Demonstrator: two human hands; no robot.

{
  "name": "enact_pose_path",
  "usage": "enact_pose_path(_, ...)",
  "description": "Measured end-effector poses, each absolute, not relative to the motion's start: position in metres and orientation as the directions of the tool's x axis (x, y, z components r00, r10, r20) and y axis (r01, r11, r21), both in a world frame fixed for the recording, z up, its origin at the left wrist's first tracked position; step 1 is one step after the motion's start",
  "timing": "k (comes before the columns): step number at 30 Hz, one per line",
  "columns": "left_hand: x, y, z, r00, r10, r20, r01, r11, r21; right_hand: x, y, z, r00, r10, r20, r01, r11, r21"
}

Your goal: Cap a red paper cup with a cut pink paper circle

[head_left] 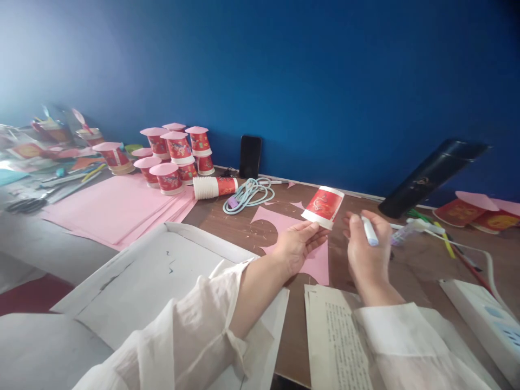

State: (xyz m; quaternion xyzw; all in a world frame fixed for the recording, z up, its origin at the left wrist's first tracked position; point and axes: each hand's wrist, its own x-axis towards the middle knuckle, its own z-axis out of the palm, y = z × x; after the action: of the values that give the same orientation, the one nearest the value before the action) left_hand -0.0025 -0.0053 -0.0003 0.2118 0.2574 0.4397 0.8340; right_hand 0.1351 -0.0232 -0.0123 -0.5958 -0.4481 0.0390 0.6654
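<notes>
My left hand (298, 244) grips a red patterned paper cup (324, 206) by its white rim, tilted on its side above the table. My right hand (365, 249) is closed around a white glue stick (369, 231), held upright just right of the cup. Under both hands lies a pink paper sheet (280, 227) with rounded pieces cut out of it. Both sleeves are white.
Several finished red cups with pink lids (176, 149) stand at the back left beside a lying cup stack (214, 187), pink paper sheets (117, 208), a coiled cable (246, 195) and a phone (249, 156). A white cardboard tray (154, 271), printed pages (337, 336), a power strip (487, 319) and a black tube (430, 176) are nearby.
</notes>
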Motion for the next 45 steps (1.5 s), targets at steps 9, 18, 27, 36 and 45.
enact_pose_path(9,0.0,0.0,-0.007,0.432,0.888,-0.159,-0.665,0.432,0.609,0.118,-0.042,0.002,0.176,0.615,0.769,0.777,0.393,-0.492)
enact_pose_path(18,0.002,0.002,-0.015,0.394,0.91,-0.131,-0.605,0.364,0.708,0.114,-0.041,0.007,0.022,0.573,0.819,0.842,0.432,-0.325)
enact_pose_path(27,-0.004,0.0,-0.003,0.284,0.945,-0.162,-0.346,0.259,0.902,0.113,-0.04,0.006,0.014,0.551,0.834,0.87,0.404,-0.281)
enact_pose_path(36,-0.005,-0.003,0.0,0.273,0.955,-0.114,-0.213,0.176,0.961,0.112,-0.039,0.005,0.007,0.541,0.841,0.878,0.399,-0.264)
enact_pose_path(45,-0.005,-0.006,0.001,0.28,0.954,-0.107,-0.154,0.155,0.976,0.113,-0.036,0.003,-0.001,0.502,0.865,0.909,0.36,-0.208)
